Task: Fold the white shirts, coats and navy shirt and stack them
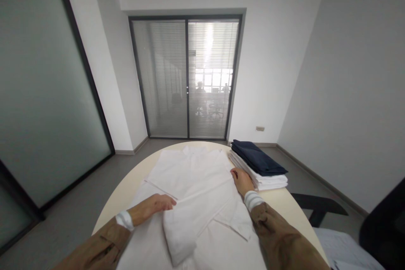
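Note:
A white shirt [196, 173] lies spread on the round table, its collar end at the far side. One part is folded across the middle, and a cuff-like end lies toward the near right. My left hand [155, 206] is closed at the left edge of the folded-over part, thumb and fingers pinching the cloth. At the shirt's right edge my right hand [243, 180] has its fingers curled onto the fabric; its fingertips are partly hidden. Right beside that hand stands a stack of folded white clothes [272, 183] with a folded navy garment [257, 158] on top.
The pale round table [118, 196] carries the shirt and the stack. A dark chair armrest [319, 204] is close to its right edge, with white sheets [344, 247] on a surface below. A glass door with blinds [186, 78] is in the far wall.

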### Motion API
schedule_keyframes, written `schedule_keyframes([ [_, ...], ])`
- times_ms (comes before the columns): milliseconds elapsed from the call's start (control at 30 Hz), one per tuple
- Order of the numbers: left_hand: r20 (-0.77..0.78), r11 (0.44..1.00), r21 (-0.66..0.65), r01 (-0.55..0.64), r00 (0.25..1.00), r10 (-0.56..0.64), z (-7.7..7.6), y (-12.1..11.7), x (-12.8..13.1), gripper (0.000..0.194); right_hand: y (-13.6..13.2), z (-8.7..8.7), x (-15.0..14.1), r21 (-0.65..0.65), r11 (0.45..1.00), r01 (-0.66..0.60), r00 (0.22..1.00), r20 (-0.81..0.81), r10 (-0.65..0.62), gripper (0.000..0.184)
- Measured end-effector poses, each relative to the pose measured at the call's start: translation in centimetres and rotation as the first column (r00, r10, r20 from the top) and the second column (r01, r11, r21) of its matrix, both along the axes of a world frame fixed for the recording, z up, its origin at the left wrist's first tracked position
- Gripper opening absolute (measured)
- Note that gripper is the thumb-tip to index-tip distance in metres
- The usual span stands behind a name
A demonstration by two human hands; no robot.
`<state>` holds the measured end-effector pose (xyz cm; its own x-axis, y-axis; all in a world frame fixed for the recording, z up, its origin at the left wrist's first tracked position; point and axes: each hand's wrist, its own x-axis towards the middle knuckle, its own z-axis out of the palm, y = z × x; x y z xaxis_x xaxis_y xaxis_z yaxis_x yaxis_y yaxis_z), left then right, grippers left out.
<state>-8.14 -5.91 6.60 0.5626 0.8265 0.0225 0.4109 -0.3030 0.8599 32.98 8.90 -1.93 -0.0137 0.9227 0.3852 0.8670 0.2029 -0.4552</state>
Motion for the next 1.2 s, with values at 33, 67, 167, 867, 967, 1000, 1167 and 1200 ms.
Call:
schedule_keyframes([
  [33, -0.011, 0.999, 0.006, -0.035, 0.999, 0.035, -0.1, -0.1, -0.2, 0.081, 0.0, 0.0, 0.0, -0.004, 1.0, 0.002, 1.0, 0.011, -0.002, 0.02],
  [67, -0.036, 0.999, 0.004, -0.052, 0.998, 0.052, -0.1, -0.2, -0.3, 0.082, 0.0, 0.0, 0.0, -0.008, 1.0, 0.004, 1.0, 0.023, -0.004, 0.021],
  [167, -0.123, 0.999, -0.051, 0.0, 0.992, -0.006, 0.0, -0.5, -0.5, 0.076, 0.0, 0.1, 0.0, -0.019, 1.0, 0.017, 0.997, 0.075, -0.016, 0.024],
  [867, -0.348, 0.935, 0.223, -0.275, 0.874, 0.34, -3.5, -1.8, 2.7, 0.044, 2.7, 4.3, -9.2, -0.243, 0.97, -0.01, 0.871, 0.474, 0.127, 0.031],
  [967, -0.386, 0.94, 0.193, -0.283, 0.859, 0.338, -3.0, -1.8, 2.1, 0.045, 3.4, 4.2, -9.7, -0.222, 0.974, 0.036, 0.88, 0.468, 0.074, 0.03],
  [1000, -0.389, 0.94, 0.188, -0.286, 0.857, 0.338, -2.8, -1.7, 2.0, 0.043, 3.6, 4.2, -9.9, -0.212, 0.976, 0.057, 0.885, 0.462, 0.048, 0.031],
  [1167, -0.363, 0.898, 0.231, -0.374, 0.823, 0.436, -1.9, -0.6, 0.8, 0.034, 4.3, 3.8, -10.6, -0.178, 0.972, 0.155, 0.913, 0.403, -0.072, 0.037],
  [1200, -0.383, 0.887, 0.241, -0.393, 0.801, 0.459, -2.0, -0.4, 0.4, 0.034, 4.4, 3.6, -10.7, -0.182, 0.971, 0.158, 0.917, 0.391, -0.076, 0.037],
])
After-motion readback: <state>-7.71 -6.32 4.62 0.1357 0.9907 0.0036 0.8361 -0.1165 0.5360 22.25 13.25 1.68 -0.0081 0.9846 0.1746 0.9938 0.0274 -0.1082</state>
